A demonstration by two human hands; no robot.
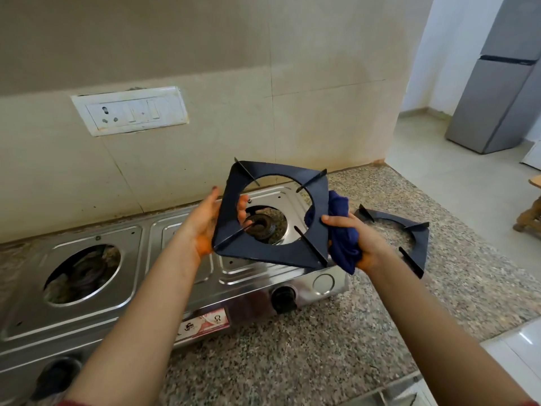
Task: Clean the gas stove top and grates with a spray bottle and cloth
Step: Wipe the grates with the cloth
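- The left forearm [140, 317] and the right forearm [439, 326] are bare from the wrist up to the sleeve.
- A red left sleeve [68, 403] shows only as an edge at the bottom border, as does a red right sleeve [528, 403].
- The left hand [205, 224] has a dark-painted nail [215, 189] on one fingertip.
- Orange stain marks sit at the heel of its palm and on the right hand [360, 241].
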